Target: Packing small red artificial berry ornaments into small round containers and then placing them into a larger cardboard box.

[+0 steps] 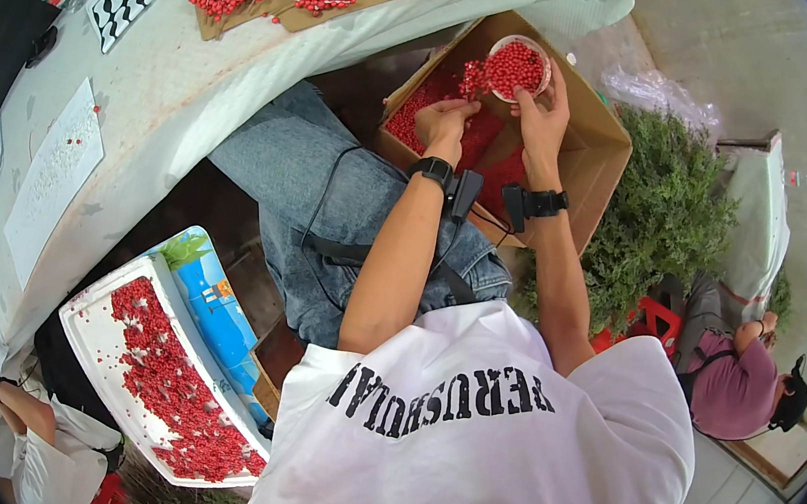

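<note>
My right hand (541,118) grips a small round white tub (521,63) heaped with red berries, over a cardboard box (583,188). Just below and left of the tub, my left hand (445,121) has its fingers pinched beside a spray of red berries (472,81); what is between them is too small to make out. More loose red berries (407,122) cover part of the box's bottom.
A white-covered table (123,77) holds red berries on cardboard, sheets and a bottle. A white tray (158,363) of berries lies lower left. Green foliage (661,203) stands right of the box. Other people sit at far right (730,383) and lower left (62,452).
</note>
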`<state>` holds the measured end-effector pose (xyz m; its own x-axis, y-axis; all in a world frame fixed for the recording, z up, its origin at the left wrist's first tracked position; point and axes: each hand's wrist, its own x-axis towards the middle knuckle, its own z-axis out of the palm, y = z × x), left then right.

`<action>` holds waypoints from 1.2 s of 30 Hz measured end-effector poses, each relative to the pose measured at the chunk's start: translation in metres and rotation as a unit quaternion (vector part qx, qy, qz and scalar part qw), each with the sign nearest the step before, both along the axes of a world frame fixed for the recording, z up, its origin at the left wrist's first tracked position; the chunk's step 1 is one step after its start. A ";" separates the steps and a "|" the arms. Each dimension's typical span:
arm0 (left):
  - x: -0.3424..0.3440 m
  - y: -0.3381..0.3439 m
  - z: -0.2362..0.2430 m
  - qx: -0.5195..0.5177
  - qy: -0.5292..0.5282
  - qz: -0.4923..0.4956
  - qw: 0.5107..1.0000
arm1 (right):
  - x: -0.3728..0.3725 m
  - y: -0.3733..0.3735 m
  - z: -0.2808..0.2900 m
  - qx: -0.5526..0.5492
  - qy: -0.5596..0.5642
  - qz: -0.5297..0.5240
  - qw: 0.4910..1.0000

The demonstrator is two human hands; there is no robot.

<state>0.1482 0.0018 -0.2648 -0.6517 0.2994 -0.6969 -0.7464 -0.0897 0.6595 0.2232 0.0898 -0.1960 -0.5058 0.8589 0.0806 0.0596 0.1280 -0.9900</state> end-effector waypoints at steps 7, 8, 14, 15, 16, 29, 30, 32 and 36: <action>-0.001 -0.001 -0.013 0.020 0.006 0.025 0.999 | -0.003 -0.009 -0.001 0.009 0.002 0.011 1.000; 0.000 0.000 -0.013 0.021 0.005 0.025 0.999 | -0.002 -0.010 -0.001 0.021 -0.009 0.010 1.000; 0.000 -0.001 -0.001 -0.055 0.024 -0.005 0.998 | 0.000 -0.008 -0.004 0.026 -0.021 -0.002 0.999; 0.000 0.000 -0.002 -0.056 0.019 -0.009 0.998 | 0.000 -0.008 -0.003 0.026 -0.021 -0.002 0.999; 0.000 0.001 -0.004 -0.056 0.020 -0.009 0.998 | 0.000 -0.007 -0.002 0.026 -0.018 -0.002 1.000; 0.001 0.002 -0.022 -0.071 0.061 -0.027 0.995 | -0.008 -0.001 -0.002 0.107 -0.049 -0.005 0.993; 0.001 0.002 -0.023 -0.060 0.065 -0.026 0.996 | -0.009 -0.001 -0.002 0.126 -0.055 -0.003 0.990; 0.000 0.001 -0.022 -0.050 0.069 -0.025 0.996 | -0.011 0.001 -0.001 0.142 -0.058 -0.005 0.988; 0.002 0.001 -0.012 -0.029 0.034 -0.015 0.999 | -0.009 0.003 0.000 0.188 -0.072 -0.008 0.980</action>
